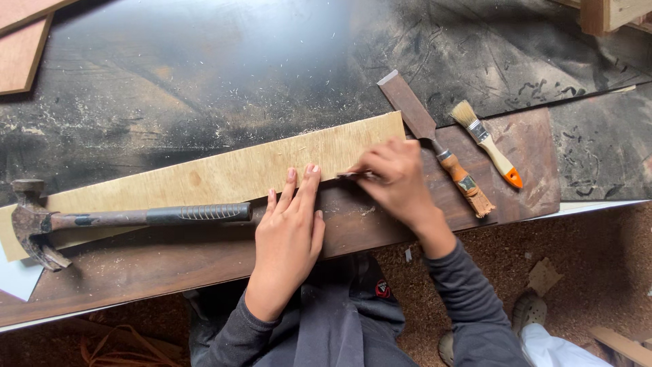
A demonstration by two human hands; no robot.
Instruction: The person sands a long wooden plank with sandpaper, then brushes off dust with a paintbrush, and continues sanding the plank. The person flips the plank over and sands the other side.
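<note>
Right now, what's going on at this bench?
A person is working on a light plywood strip lying on a dark board. The left hand presses flat at the strip's lower edge. The right hand pinches a small thin tool against that edge; what it is, I can't tell. A hammer lies across the strip, with a chisel and a brush to the right.

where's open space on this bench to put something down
Free: the dark benchtop above the plywood strip, and the dark board below the hammer. Crowded: around both hands, and the chisel and paintbrush just right.
</note>
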